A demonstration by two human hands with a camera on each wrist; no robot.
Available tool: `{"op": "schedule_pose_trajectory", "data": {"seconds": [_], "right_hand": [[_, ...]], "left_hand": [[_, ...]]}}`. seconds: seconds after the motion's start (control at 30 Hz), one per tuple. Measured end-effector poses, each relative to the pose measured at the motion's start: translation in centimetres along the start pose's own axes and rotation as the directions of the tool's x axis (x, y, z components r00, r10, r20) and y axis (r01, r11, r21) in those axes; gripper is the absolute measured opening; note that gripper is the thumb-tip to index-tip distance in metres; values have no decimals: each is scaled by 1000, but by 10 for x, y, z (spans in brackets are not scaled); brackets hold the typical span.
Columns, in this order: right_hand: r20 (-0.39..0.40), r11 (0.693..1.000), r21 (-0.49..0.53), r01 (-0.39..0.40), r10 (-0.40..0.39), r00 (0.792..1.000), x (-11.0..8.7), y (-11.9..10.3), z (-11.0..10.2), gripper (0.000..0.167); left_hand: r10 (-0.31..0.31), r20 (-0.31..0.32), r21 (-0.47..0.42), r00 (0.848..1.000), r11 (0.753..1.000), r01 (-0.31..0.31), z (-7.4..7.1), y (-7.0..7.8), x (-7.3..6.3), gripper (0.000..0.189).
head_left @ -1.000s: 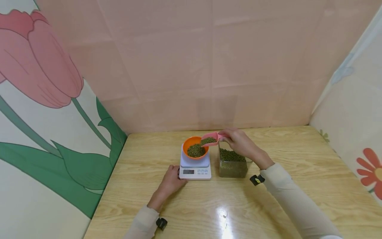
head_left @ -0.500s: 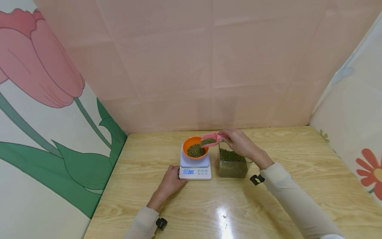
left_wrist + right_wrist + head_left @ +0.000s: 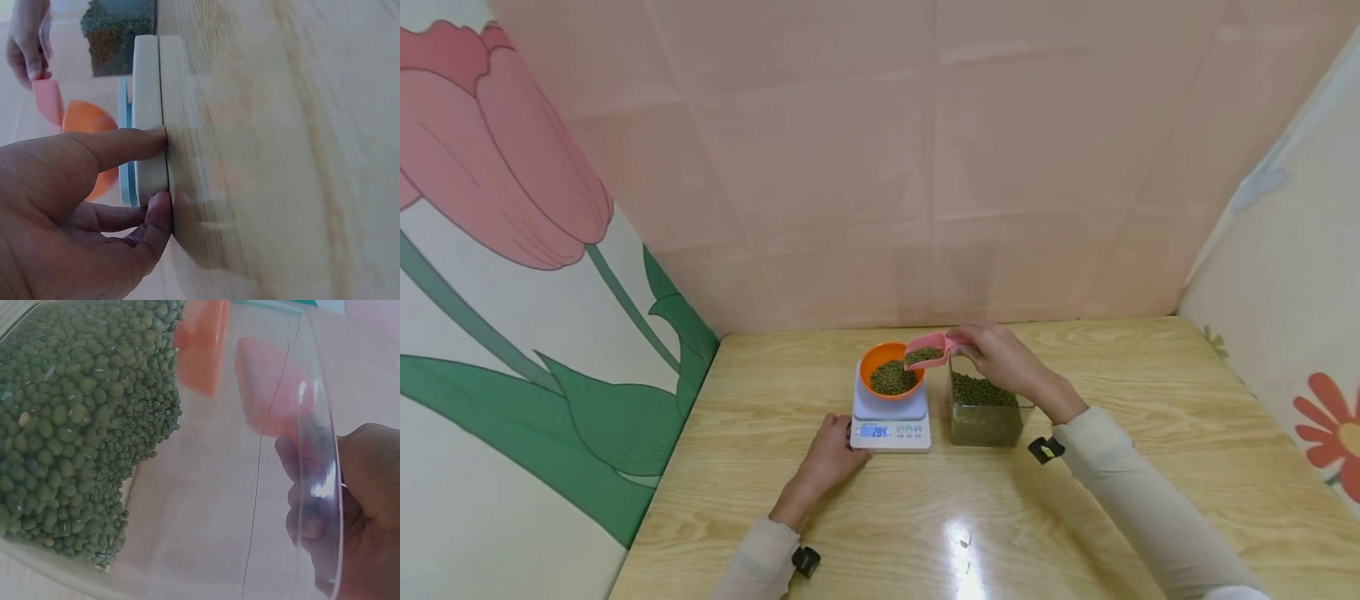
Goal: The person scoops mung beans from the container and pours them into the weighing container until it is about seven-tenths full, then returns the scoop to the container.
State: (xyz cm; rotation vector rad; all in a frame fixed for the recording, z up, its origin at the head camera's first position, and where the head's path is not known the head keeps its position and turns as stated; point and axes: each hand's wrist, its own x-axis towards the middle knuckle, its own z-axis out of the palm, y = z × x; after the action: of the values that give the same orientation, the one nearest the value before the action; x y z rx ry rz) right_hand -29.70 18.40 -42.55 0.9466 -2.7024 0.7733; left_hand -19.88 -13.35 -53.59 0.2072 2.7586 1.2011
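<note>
My right hand pinches the handle of a pink scoop, which carries mung beans and overhangs the right rim of an orange bowl. Mung beans lie in the bowl. Under it stands a white kitchen scale with a lit display, apparently reading 284. My left hand grips the scale's front left corner. In the left wrist view, its thumb lies along the scale's front edge and curled fingers touch the side. The right wrist view shows the scoop through clear plastic walls.
A clear rectangular container partly filled with mung beans stands just right of the scale, below my right hand. Wooden tabletop extends on both sides. Behind it rises a pink-covered wall.
The scale's display was dark a second ago, then lit up, and its number has dropped slightly. Both hands and the scoop have hardly moved.
</note>
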Motion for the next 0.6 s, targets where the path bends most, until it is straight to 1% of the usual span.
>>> {"op": "schedule_pose_trajectory", "data": {"seconds": [0.43,0.6], "right_hand": [[26,1000,-16,17,-16,1000,3,0,-1,26],[28,999,-13,29,-29,999,4,-2,-3,27]], "left_hand": [[14,-4,8,1000,1000,-14,0,1,1,49],[5,-1,0,1000,1000,-5,0,1,1,51]]}}
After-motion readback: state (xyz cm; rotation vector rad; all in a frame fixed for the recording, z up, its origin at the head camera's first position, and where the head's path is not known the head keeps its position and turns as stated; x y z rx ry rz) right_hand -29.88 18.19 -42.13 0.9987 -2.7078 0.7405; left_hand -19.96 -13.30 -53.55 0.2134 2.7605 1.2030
